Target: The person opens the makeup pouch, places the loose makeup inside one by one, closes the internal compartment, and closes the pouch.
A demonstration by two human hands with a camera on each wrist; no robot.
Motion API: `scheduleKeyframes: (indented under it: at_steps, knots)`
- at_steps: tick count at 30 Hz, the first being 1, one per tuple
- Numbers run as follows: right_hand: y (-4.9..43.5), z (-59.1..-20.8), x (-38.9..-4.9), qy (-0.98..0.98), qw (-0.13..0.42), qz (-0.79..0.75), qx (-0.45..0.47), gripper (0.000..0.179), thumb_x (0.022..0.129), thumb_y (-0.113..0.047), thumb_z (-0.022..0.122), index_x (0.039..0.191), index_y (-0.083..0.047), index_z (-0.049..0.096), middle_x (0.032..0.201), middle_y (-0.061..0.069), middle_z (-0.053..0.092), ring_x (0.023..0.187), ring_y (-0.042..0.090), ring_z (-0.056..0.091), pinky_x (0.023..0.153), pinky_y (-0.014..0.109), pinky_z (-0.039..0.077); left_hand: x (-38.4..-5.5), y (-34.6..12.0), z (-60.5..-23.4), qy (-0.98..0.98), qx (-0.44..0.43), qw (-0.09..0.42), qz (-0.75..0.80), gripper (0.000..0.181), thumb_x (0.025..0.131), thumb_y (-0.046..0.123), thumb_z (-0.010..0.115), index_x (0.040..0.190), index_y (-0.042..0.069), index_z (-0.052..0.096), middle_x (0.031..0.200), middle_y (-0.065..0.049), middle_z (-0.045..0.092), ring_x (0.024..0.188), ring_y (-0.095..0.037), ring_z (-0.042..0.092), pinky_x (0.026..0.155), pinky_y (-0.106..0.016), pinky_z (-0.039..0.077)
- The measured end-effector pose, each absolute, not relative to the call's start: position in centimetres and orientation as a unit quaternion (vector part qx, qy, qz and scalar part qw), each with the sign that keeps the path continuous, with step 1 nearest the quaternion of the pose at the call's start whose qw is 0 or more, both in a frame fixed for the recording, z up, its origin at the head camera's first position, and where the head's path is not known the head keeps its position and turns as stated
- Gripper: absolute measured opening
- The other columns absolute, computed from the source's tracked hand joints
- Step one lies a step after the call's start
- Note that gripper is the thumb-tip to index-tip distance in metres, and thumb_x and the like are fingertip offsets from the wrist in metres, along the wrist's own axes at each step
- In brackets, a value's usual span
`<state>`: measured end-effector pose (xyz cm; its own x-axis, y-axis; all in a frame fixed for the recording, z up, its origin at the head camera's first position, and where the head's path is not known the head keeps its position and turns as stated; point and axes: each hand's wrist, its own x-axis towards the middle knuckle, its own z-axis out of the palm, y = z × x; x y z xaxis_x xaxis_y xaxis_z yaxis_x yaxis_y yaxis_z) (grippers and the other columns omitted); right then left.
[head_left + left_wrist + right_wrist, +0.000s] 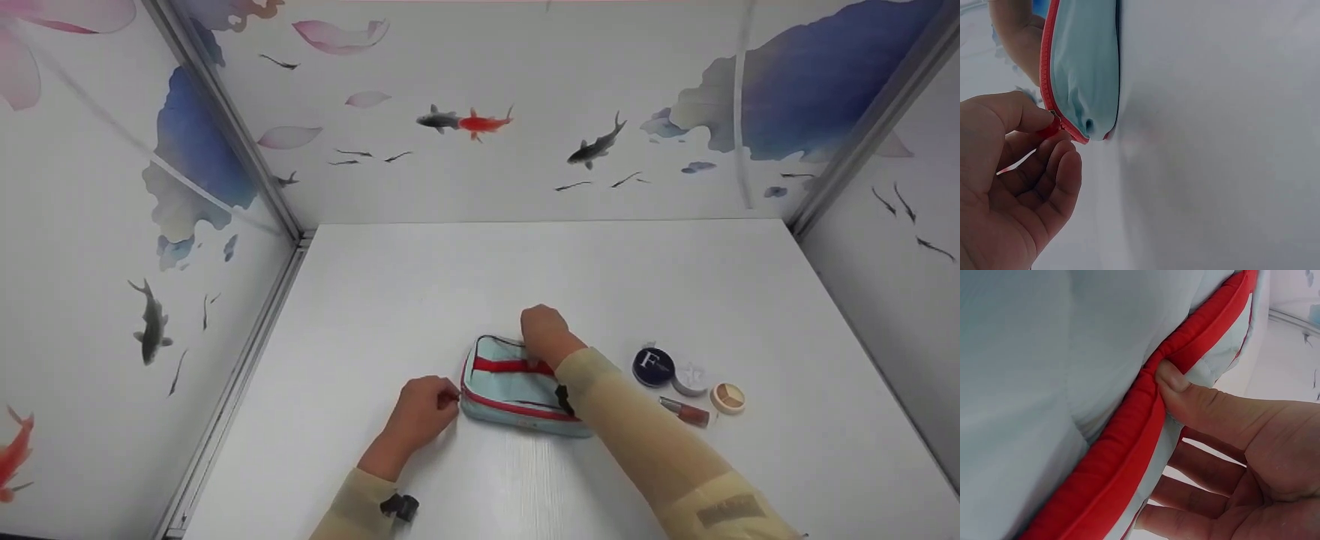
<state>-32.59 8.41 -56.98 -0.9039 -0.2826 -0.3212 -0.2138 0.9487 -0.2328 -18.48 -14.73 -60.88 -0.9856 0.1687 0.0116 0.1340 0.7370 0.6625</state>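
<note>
A light blue cosmetic bag (510, 386) with red zipper trim lies on the white table, partly covered by the right forearm. At its left corner my left hand (424, 409) pinches the red zipper pull (1050, 129) between thumb and index finger; the other fingers curl loosely below. My right hand (547, 334) grips the far side of the bag. In the right wrist view its thumb (1176, 385) presses on the red strap (1123, 464), and its fingers reach behind the bag, their tips hidden.
Right of the bag lie a dark blue round case (653, 367) marked F, a white round case (691, 380), a small round palette (727, 398) and a lipstick-like tube (685, 412). Panels printed with fish (484, 123) enclose the table (420, 285) at the back and sides.
</note>
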Motion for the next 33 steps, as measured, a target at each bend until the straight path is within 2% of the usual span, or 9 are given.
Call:
scheduleKeyframes:
  at_steps: [11,18,26,33]
  knots:
    - [8.3,-57.0,-32.9,0.970,0.187,-0.099,-0.122,0.025,0.086,-0.005,0.086,0.108,-0.003,0.075,0.097,0.013,0.072,0.088,0.027,0.067,0.091,0.043,0.061,-17.9,-14.2,-60.6,0.931,0.074,0.036,0.356,0.012,0.098,0.015,0.073,0.108,0.012,0.079,0.094,0.004,0.072,0.085,-0.014,0.059,0.083,-0.032,0.059]
    - [8.4,-57.3,-33.2,0.971,0.180,-0.071,-0.141,0.030,0.079,-0.004,0.091,0.105,0.000,0.076,0.101,0.015,0.074,0.088,0.026,0.063,0.094,0.044,0.061,-17.6,-14.0,-60.6,0.934,0.080,0.028,0.346,0.011,0.096,0.014,0.076,0.106,0.013,0.079,0.093,0.004,0.072,0.084,-0.013,0.058,0.081,-0.030,0.058]
    - [8.4,-57.4,-33.5,0.969,0.195,-0.081,-0.129,0.028,0.082,-0.005,0.089,0.105,-0.003,0.074,0.097,0.012,0.071,0.088,0.026,0.063,0.094,0.044,0.061,-17.3,-13.6,-60.4,0.934,0.086,0.018,0.346,0.010,0.096,0.015,0.076,0.105,0.014,0.079,0.093,0.004,0.072,0.085,-0.012,0.059,0.083,-0.031,0.060]
    - [8.5,-57.3,-33.3,0.970,0.182,-0.080,-0.137,0.026,0.083,-0.004,0.088,0.105,-0.002,0.075,0.099,0.014,0.072,0.089,0.027,0.064,0.094,0.044,0.061,-17.1,-13.3,-60.3,0.931,0.085,0.022,0.353,0.010,0.096,0.014,0.075,0.105,0.013,0.078,0.094,0.004,0.072,0.085,-0.013,0.059,0.084,-0.032,0.060]
